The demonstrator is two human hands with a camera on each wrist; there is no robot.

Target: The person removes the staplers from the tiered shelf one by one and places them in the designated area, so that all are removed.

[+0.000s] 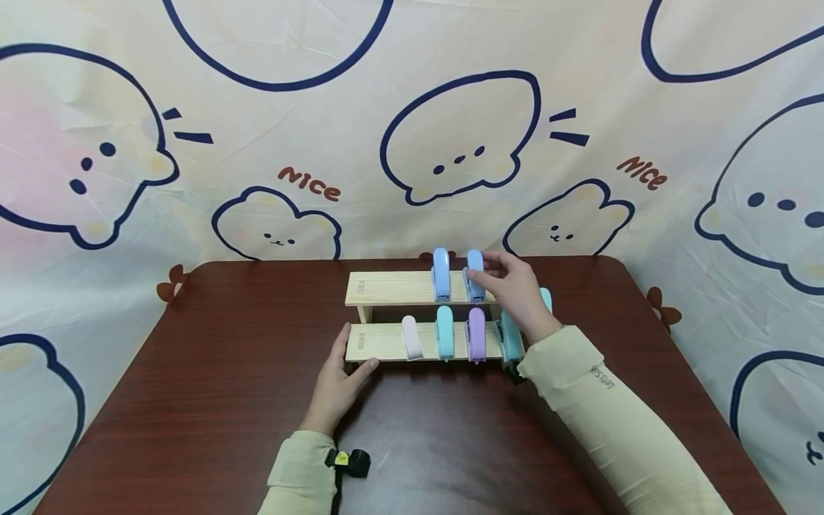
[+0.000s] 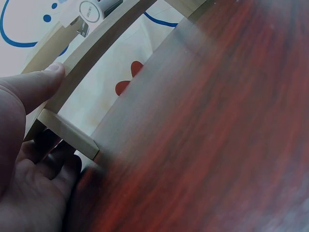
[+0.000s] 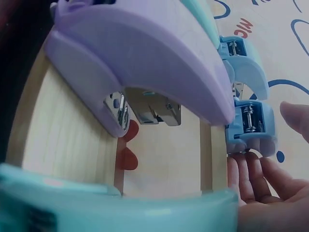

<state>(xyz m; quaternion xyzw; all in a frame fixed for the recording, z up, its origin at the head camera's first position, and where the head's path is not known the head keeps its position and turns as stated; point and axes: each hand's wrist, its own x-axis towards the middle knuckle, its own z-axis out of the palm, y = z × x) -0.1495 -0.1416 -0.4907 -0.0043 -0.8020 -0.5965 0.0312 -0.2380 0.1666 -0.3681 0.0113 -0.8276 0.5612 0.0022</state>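
**Two hands at a wooden stand of pastel staplers**

Nearest are two pale cloth sleeves (image 1: 299, 472), with a black strap (image 1: 347, 461) at the left wrist. The left hand (image 1: 341, 375) grasps the left end of a two-tier stand (image 1: 386, 287) of pale, smooth wood, set on a glossy red-brown table (image 1: 212, 400); the left wrist view adds what the head view hides — fingers tucked behind a flat wooden leg (image 2: 70, 134). On the front tier stand rounded plastic staplers: a white stapler (image 1: 411, 337), a teal stapler (image 1: 445, 332), a purple stapler (image 1: 476, 335) and a second teal stapler (image 1: 510, 336), beside the right sleeve.

Farther back, the rear tier bears a left blue stapler (image 1: 440, 275) and a right blue stapler (image 1: 478, 290). The right hand (image 1: 520, 290) is at the latter, unclenched: from above its thumb overlaps it, but the right wrist view shows the thumb apart — fingers just beside — and coiled metal springs in both blue ones. Behind hangs creased cloth (image 1: 360, 236) printed with navy-outlined cartoon animals.
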